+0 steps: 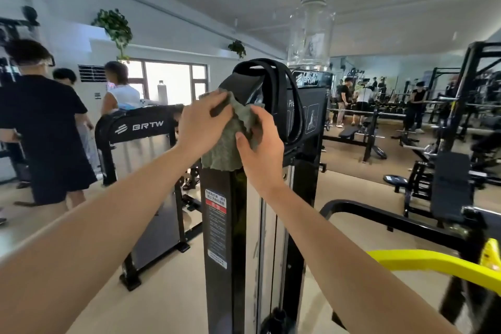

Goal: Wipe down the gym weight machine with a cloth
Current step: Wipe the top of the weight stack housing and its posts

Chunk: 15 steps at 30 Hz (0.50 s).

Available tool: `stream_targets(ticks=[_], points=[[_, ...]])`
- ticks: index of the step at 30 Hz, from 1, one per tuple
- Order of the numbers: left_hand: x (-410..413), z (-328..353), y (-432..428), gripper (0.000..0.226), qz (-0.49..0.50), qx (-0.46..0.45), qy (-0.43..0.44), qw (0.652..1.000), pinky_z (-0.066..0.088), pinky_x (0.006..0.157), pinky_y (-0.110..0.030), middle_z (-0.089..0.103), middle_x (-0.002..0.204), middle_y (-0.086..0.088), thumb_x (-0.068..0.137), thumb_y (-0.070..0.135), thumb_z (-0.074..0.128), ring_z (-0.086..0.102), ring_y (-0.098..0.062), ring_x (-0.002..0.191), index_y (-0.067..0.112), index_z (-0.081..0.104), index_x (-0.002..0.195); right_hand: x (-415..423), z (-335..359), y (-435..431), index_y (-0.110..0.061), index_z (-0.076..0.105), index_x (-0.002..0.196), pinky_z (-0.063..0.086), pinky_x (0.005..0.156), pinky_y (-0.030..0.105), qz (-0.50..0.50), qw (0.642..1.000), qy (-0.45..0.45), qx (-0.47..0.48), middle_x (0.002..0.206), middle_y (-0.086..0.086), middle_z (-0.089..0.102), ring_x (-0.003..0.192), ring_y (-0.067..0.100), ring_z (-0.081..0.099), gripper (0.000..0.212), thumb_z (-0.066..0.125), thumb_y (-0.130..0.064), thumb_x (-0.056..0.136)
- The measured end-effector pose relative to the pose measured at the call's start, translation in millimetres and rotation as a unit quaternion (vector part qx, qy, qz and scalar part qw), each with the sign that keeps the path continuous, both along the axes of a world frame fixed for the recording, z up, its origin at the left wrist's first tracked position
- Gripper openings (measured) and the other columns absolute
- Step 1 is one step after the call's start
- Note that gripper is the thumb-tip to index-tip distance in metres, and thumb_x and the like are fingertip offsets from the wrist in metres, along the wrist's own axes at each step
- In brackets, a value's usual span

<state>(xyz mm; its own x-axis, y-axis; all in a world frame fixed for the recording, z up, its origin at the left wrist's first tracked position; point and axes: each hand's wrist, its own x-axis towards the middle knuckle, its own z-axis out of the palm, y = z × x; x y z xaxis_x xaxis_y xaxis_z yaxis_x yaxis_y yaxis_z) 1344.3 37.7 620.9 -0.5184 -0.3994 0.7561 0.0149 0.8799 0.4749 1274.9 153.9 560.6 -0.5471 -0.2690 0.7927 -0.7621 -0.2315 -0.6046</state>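
Cloth [224, 153] over weight machine post [218, 228], hiding its top, left hand [202, 127] and right hand [261, 153] both pinching it

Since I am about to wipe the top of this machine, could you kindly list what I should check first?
1. Both grips on the cloth, left hand and right hand: ok.
2. The cloth reaches the machine column: ok.
3. Top free for wiping: not ok, a black belt hangs over it.
4. Nothing to knock over: not ok, a clear bottle stands on top.
5. Dampness of the cloth: cannot tell.
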Motion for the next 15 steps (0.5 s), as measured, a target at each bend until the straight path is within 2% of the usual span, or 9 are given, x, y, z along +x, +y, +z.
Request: stream_targets(ticks=[2, 4, 6, 9, 12, 15], points=[[-6.7, 18.6, -2.6, 0.032, -0.007, -0.025, -0.028, 0.999, 0.048, 0.099, -0.038, 0.07, 0.122, -0.001, 0.103, 0.035, 0.049, 0.063, -0.021, 0.115, 0.027, 0.067, 0.128, -2.2, 14.9, -1.1, -0.016, 0.049, 0.143, 0.043, 0.112, 0.041, -0.027, 0.999, 0.026, 0.021, 0.137, -0.002, 0.054, 0.131, 0.016, 0.048, 0.051, 0.064, -0.013, 0.095], [-14.5, 33.4, -8.2, 0.029, -0.025, -0.017, -0.052, 0.998, 0.049, 0.09, -0.035, 0.071, 0.106, 0.002, 0.104, 0.036, 0.048, 0.066, -0.021, 0.103, 0.028, 0.069, 0.122, -7.7, 30.6, -2.4, -0.013, 0.047, 0.147, 0.038, 0.116, 0.042, -0.057, 0.997, 0.04, 0.043, 0.145, 0.004, 0.051, 0.136, 0.02, 0.043, 0.053, 0.064, -0.017, 0.097], [-21.0, 43.2, -13.8, 0.034, -0.065, 0.004, -0.065, 0.996, 0.049, 0.097, -0.036, 0.071, 0.117, 0.004, 0.102, 0.041, 0.051, 0.063, -0.016, 0.108, 0.029, 0.067, 0.129, -17.2, 43.4, -6.2, -0.012, 0.046, 0.148, 0.037, 0.116, 0.044, -0.085, 0.994, 0.037, 0.058, 0.149, 0.006, 0.05, 0.138, 0.022, 0.042, 0.055, 0.063, -0.023, 0.097], [-31.1, 52.3, -19.0, 0.047, -0.095, 0.017, -0.068, 0.993, 0.043, 0.111, -0.04, 0.063, 0.139, 0.003, 0.098, 0.048, 0.057, 0.057, -0.016, 0.126, 0.026, 0.061, 0.139, -30.7, 58.7, -12.0, -0.013, 0.046, 0.149, 0.044, 0.11, 0.046, -0.115, 0.991, 0.031, 0.061, 0.145, 0.005, 0.055, 0.133, 0.024, 0.05, 0.062, 0.059, -0.037, 0.094], [-41.3, 57.1, -20.4, 0.049, -0.086, 0.036, -0.073, 0.993, 0.043, 0.104, -0.032, 0.062, 0.14, 0.001, 0.098, 0.047, 0.058, 0.057, -0.016, 0.124, 0.024, 0.059, 0.142, -37.0, 67.4, -13.9, -0.014, 0.045, 0.15, 0.046, 0.108, 0.047, -0.125, 0.989, 0.029, 0.071, 0.142, 0.008, 0.057, 0.131, 0.026, 0.052, 0.064, 0.059, -0.04, 0.093], [-37.6, 47.0, -18.9, 0.053, -0.096, 0.037, -0.051, 0.993, 0.047, 0.107, -0.04, 0.065, 0.134, 0.005, 0.096, 0.053, 0.055, 0.061, -0.015, 0.119, 0.027, 0.057, 0.142, -37.4, 60.2, -11.7, -0.013, 0.047, 0.148, 0.048, 0.105, 0.047, -0.125, 0.989, 0.039, 0.068, 0.14, 0.009, 0.059, 0.127, 0.026, 0.055, 0.065, 0.061, -0.042, 0.092]])
